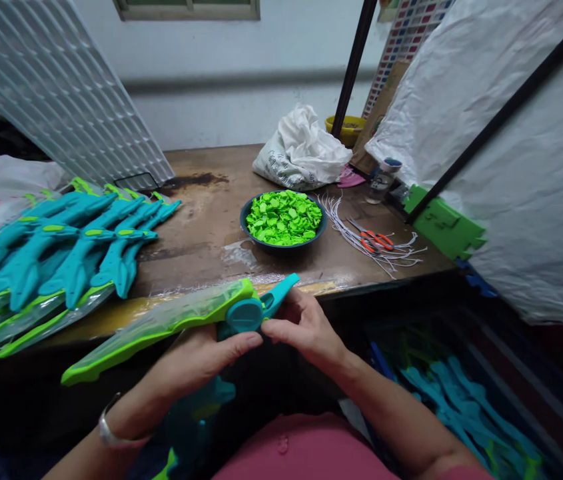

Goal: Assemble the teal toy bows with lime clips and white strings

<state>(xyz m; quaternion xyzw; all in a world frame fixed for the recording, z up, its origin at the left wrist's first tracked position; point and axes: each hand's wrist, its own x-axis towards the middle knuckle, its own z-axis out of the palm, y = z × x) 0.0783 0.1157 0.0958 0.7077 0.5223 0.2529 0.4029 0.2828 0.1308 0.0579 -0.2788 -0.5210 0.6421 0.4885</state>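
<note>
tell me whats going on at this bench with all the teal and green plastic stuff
A person holds a teal and green toy sword in both hands above the table edge. The left hand supports it near the round teal hub, and the right hand pinches the teal handle end. A stack of finished swords lies at left, a bowl of green pieces sits mid-table, and scissors rest on white cords.

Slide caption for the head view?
Both hands, left hand and right hand, hold a teal-and-green toy sword before a bowl of green pieces.
</note>
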